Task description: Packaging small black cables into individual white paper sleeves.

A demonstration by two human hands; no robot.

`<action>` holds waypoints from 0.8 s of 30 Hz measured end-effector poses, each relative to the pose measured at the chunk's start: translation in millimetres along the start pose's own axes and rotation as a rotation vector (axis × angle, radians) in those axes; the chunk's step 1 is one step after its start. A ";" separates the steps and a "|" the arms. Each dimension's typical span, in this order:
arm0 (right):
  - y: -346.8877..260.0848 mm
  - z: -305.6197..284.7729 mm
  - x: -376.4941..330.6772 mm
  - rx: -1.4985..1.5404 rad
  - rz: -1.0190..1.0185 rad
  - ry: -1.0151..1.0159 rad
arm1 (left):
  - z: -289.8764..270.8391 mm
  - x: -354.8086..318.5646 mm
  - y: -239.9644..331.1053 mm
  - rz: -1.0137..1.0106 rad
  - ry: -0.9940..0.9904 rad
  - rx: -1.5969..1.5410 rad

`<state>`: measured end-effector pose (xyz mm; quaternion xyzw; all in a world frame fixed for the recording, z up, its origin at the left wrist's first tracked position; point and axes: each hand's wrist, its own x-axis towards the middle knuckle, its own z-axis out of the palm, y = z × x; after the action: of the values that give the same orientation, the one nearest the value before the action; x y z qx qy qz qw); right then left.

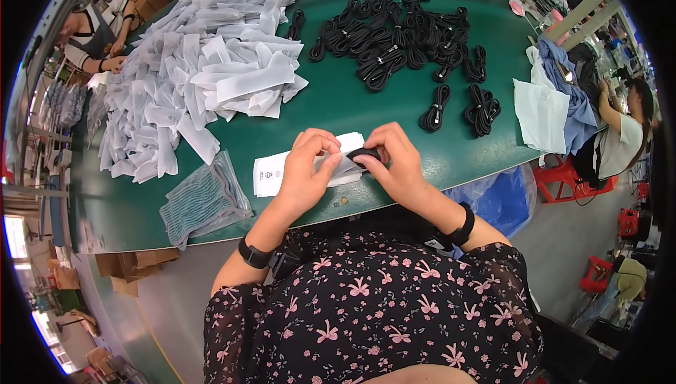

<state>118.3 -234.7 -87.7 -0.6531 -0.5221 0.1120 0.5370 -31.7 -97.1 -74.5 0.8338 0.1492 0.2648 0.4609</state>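
At the near edge of the green table, my left hand (304, 172) pinches the opening of a white plastic bag (344, 167), thumb against fingers. My right hand (398, 167) grips a bundled black cable (364, 152), whose end is at the bag's mouth; how far it reaches inside is hidden. Beneath my hands lies a flat stack of white printed bags (270, 175). Beyond them, to the right of centre, is a loose heap of coiled black cables (384, 42). Two bundles, one of them a coiled cable (435, 108), lie apart and nearer my right hand.
A large mound of filled whitish bags (176, 77) covers the table's left side. A clear bag with striped cloth (204, 201) lies at the front left. White and blue cloths (541, 113) hang at the right edge, above a blue-lined bin (496, 201). Other people sit on both sides.
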 end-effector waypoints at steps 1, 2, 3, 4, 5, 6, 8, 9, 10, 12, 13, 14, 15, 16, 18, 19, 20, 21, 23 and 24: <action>-2.7 2.5 2.1 0.001 0.000 0.001 | -1.8 1.4 0.4 -0.050 0.009 -0.117; -7.2 3.9 5.7 0.096 -0.049 0.008 | -4.2 3.1 0.6 -0.100 0.018 -0.234; -11.2 4.2 10.6 0.189 -0.100 0.013 | -7.5 5.9 0.6 -0.149 0.029 -0.351; -13.3 3.6 14.9 0.283 -0.150 0.018 | -14.9 10.4 0.5 -0.148 0.031 -0.350; -11.0 -2.9 19.0 0.279 -0.148 0.022 | -26.1 18.1 -0.7 -0.233 0.057 -0.557; -4.9 -12.7 24.9 0.007 -0.258 0.065 | -40.0 24.0 -4.5 -0.322 0.092 -0.759; 6.5 -34.2 35.0 -0.431 -0.244 0.141 | -77.8 36.8 -17.9 -0.283 0.255 -0.789; 12.7 -45.5 38.6 -0.594 -0.120 0.174 | -91.0 42.7 -19.7 -0.193 0.400 -0.563; 22.3 -59.1 40.5 -0.771 -0.016 0.176 | -96.7 50.4 -14.3 -0.101 0.526 -0.339; 40.4 -74.3 36.2 -0.940 0.086 0.174 | -91.0 45.0 -6.0 -0.072 0.510 -0.139; 56.1 -80.1 25.9 -0.972 0.148 0.126 | -79.4 43.7 -4.5 -0.037 0.474 0.045; 66.6 -81.2 19.2 -0.983 0.192 0.067 | -72.9 35.6 5.6 -0.007 0.454 0.249; 73.2 -80.7 16.7 -0.997 0.233 0.007 | -58.9 24.9 6.3 -0.045 0.275 0.246; 76.8 -80.6 15.6 -0.996 0.230 0.004 | -41.2 14.3 1.5 -0.082 0.096 0.241; 81.2 -78.4 10.9 -0.893 0.198 0.061 | -12.8 -1.1 -15.6 0.235 0.025 0.416; 81.8 -77.6 8.4 -0.841 0.184 0.090 | -4.3 -7.2 -20.8 0.231 0.024 0.415; 76.3 -76.7 7.9 -0.841 0.186 0.087 | 3.5 -11.4 -23.9 0.194 0.013 0.416; 68.6 -74.8 6.5 -0.496 0.330 0.083 | 9.8 -15.3 -26.0 0.156 0.002 0.418; 49.9 -65.9 2.9 0.204 0.588 0.076 | 18.0 -20.6 -29.2 0.121 -0.010 0.419; 43.7 -57.4 -2.0 0.204 0.589 0.079 | 21.0 -22.2 -30.5 0.097 -0.002 0.410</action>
<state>182.5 -264.4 -101.4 -0.7229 -0.2754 0.2889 0.5640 -37.8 -106.4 -116.2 0.9167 0.1589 0.2498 0.2684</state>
